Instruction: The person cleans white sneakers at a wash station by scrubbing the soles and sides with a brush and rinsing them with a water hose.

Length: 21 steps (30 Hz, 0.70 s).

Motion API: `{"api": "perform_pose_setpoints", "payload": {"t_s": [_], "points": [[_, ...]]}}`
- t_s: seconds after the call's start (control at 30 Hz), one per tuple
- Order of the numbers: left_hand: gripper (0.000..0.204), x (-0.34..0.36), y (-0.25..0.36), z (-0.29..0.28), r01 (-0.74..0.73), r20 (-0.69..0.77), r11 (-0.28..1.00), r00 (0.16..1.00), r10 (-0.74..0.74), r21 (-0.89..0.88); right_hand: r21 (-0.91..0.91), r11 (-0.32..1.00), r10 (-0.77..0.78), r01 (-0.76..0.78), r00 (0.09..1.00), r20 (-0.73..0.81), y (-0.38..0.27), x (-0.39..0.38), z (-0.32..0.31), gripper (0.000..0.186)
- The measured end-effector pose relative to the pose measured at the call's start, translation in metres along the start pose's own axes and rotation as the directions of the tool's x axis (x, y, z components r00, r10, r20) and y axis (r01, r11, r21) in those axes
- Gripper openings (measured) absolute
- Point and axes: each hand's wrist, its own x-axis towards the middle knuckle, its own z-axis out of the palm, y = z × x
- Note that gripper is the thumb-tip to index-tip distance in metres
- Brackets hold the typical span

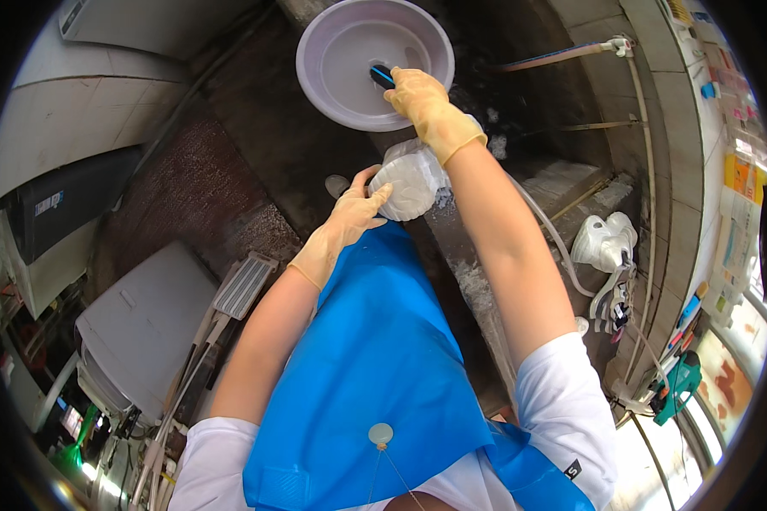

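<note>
Far left: a grey lidded bin stands beside a long-handled tool with a ribbed grey head, both left of the left forearm.
Floor on the left: dark floor runs from the bin up toward the basin, giving the left arm room on its outer side.
Left hand: gloved in pale yellow, thumb and fingers gripping the near left side of the shoe.
Blue apron: covers the wearer's front between both forearms, its far end reaching just below the shoe.
Lilac basin: ahead of both hands, its round rim bounding the space; the near edge lies just beyond the shoe.
Brush: dark with a blue stripe, over the basin's inside; probably a brush, as its far end is hard to make out.
White shoe: right of the left hand, below the right glove, patterned sole turned up toward the view.
Right hand: gloved likewise, closed around the brush, reaching across the basin's right rim.
Right edge: a pale hose curves past the right forearm; more white footwear sits near the tiled wall, which limits that side.
</note>
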Motion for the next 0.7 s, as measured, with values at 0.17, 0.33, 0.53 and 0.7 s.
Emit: {"api": "perform_pose_setpoints", "payload": {"t_s": [0.17, 0.33, 0.53, 0.7], "points": [[0.061, 0.009, -0.012, -0.002, -0.026, -0.008, 0.999, 1.0, 0.026, -0.025, 0.19, 0.978, -0.046, 0.085, 0.979, -0.2, 0.011, -0.057, -0.002, 0.05], [0.054, 0.002, -0.006, 0.002, -0.005, 0.047, 0.995, 0.999, 0.01, -0.103, 0.456, 0.821, -0.104, 0.344, 0.875, -0.473, 0.064, -0.182, 0.082, 0.054], [0.052, 0.007, -0.013, 0.011, -0.063, -0.002, 0.994, 0.998, 0.063, -0.09, 0.611, 0.791, 0.119, 0.031, 0.972, -0.203, 0.058, -0.223, 0.122, 0.053], [0.049, 0.016, -0.018, 0.008, -0.069, -0.029, 0.99, 0.997, 0.065, -0.12, 0.499, 0.867, 0.071, 0.014, 0.986, -0.151, 0.016, -0.167, 0.087, 0.055]]}}
